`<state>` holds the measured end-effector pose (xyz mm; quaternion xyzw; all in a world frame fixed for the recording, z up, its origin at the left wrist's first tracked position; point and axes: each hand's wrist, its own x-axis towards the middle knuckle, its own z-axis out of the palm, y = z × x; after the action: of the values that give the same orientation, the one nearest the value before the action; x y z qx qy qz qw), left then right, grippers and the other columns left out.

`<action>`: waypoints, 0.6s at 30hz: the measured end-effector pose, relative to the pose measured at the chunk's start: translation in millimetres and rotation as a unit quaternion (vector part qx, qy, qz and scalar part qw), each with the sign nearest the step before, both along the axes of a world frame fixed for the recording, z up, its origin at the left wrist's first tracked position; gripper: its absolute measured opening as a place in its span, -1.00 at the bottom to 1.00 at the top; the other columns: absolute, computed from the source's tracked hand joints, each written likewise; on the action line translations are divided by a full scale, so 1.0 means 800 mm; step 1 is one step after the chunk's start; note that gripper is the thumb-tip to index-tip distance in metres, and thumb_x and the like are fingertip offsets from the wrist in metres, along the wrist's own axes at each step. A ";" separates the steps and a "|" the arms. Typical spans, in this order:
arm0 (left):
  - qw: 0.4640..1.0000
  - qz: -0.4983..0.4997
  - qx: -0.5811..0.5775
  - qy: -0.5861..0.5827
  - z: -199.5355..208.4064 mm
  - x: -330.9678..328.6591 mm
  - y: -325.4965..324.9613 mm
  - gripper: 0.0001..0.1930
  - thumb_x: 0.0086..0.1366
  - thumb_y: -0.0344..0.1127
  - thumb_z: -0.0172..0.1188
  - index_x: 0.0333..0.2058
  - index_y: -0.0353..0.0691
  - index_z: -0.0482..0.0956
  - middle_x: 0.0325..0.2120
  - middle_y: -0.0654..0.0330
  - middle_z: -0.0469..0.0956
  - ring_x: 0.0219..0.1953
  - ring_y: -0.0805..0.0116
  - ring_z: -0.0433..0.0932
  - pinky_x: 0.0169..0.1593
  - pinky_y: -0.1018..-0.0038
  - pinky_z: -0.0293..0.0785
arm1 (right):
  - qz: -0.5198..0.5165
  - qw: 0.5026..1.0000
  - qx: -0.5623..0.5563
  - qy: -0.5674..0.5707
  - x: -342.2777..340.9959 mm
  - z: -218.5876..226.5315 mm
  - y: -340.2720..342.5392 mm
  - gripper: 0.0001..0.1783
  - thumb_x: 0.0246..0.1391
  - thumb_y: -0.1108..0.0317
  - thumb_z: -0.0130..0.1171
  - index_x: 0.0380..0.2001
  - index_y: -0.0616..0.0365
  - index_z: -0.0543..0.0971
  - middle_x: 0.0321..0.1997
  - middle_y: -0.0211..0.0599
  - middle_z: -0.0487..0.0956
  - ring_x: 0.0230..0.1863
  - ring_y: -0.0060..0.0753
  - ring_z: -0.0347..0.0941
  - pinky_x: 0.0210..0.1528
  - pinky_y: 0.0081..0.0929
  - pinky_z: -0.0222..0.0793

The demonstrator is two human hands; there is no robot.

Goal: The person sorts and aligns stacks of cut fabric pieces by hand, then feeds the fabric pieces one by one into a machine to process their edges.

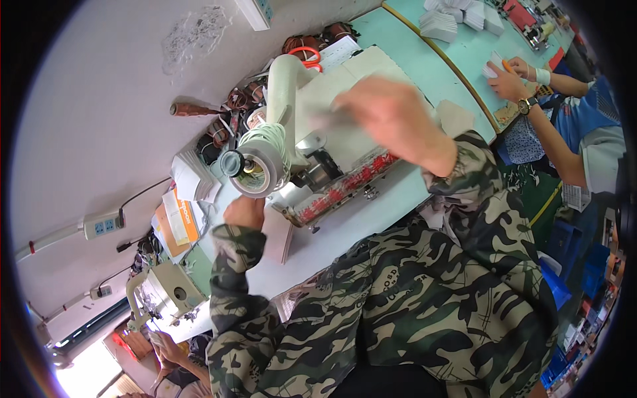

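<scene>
A pale sewing-type machine [284, 86] with a curved arm stands in front of me, its long base [345, 189] worn to red patches. Pale cord [269, 142] is wound about its round end. My left hand [245, 212] is just below that end, beside a stack of pale sheets [279, 239]; its fingers are mostly hidden. Over the flat pale board [358, 73] to the right of the arm hovers my right hand [395, 119], smeared by motion. A greyish blur shows at its fingertips, too unclear to name.
Orange-handled scissors [306, 58] lie behind the machine. Bundles of dark cord [239, 99] line the wall. Papers [192, 176] lean at the left, near another machine [172, 292]. On the right, a co-worker's hands [507, 79] hold white pieces by more white stacks [458, 16].
</scene>
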<state>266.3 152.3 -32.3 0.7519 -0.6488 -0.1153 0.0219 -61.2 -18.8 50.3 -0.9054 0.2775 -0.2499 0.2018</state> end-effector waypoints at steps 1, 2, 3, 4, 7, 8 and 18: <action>0.985 -0.007 0.129 -0.114 -0.012 0.012 0.016 -0.62 0.26 -0.02 0.12 -0.05 -0.08 0.51 -0.42 0.02 0.60 -0.35 -0.01 0.60 -0.30 0.10 0.47 | -0.065 0.996 -0.067 0.009 -0.009 0.001 -0.001 -0.81 -0.13 0.35 0.14 -0.36 0.06 0.58 -0.35 -0.27 0.56 -0.25 -0.09 0.47 -0.25 -0.16 0.41; 0.958 -0.046 0.245 -0.141 -0.023 0.024 0.034 -0.55 0.22 0.01 0.16 0.02 -0.04 0.43 -0.37 0.03 0.58 -0.33 -0.03 0.58 -0.28 0.08 0.48 | -0.125 0.983 -0.136 0.017 -0.021 0.003 0.000 -0.84 -0.12 0.34 0.15 -0.39 0.04 0.59 -0.35 -0.31 0.55 -0.26 -0.16 0.46 -0.27 -0.20 0.41; 0.968 -0.057 0.215 -0.120 -0.037 0.028 0.051 -0.56 0.19 0.01 0.20 -0.02 -0.03 0.41 -0.35 0.07 0.57 -0.37 -0.02 0.59 -0.33 0.05 0.48 | -0.115 0.956 -0.136 0.231 -0.019 -0.001 0.009 -0.85 -0.11 0.30 0.19 -0.38 0.00 0.59 -0.35 -0.37 0.54 -0.27 -0.27 0.44 -0.30 -0.28 0.39; 0.968 -0.048 0.216 -0.118 -0.049 0.035 0.064 -0.56 0.15 0.00 0.23 -0.06 -0.01 0.39 -0.33 0.11 0.56 -0.41 -0.01 0.59 -0.37 0.02 0.47 | -0.106 0.961 -0.161 0.197 -0.021 -0.003 0.016 -0.85 -0.11 0.30 0.19 -0.38 0.00 0.59 -0.35 -0.37 0.54 -0.27 -0.27 0.44 -0.30 -0.28 0.39; 0.984 0.017 0.150 -0.091 -0.066 0.034 0.089 -0.59 0.14 -0.03 0.26 -0.15 -0.16 0.48 -0.40 0.03 0.56 -0.35 -0.06 0.57 -0.30 0.08 0.48 | -0.107 0.993 -0.042 0.035 -0.016 -0.016 0.073 -0.83 -0.11 0.29 0.24 -0.38 0.03 0.58 -0.38 -0.36 0.53 -0.29 -0.24 0.46 -0.32 -0.29 0.38; 0.988 0.013 0.129 -0.087 -0.061 0.031 0.089 -0.59 0.14 -0.03 0.26 -0.15 -0.16 0.48 -0.40 0.03 0.56 -0.35 -0.06 0.57 -0.30 0.08 0.48 | -0.073 0.994 0.076 0.017 -0.011 -0.021 0.087 -0.82 -0.09 0.29 0.26 -0.37 0.05 0.58 -0.40 -0.35 0.53 -0.31 -0.22 0.48 -0.33 -0.29 0.38; 0.890 -0.087 0.196 0.402 0.077 -0.032 -0.017 -0.78 0.25 -0.26 0.13 -0.32 -0.32 0.59 -0.60 0.29 0.50 -0.54 0.52 0.43 -0.41 0.48 0.36 | 0.007 0.981 0.184 -0.058 0.013 -0.037 0.092 -0.77 -0.07 0.36 0.30 -0.30 0.18 0.57 -0.44 -0.25 0.56 -0.43 -0.21 0.51 -0.38 -0.34 0.41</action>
<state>240.8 138.7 29.7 0.5707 -0.6118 -0.5339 0.1223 -50.6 54.8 20.8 -0.8387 0.2999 -0.2453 0.3826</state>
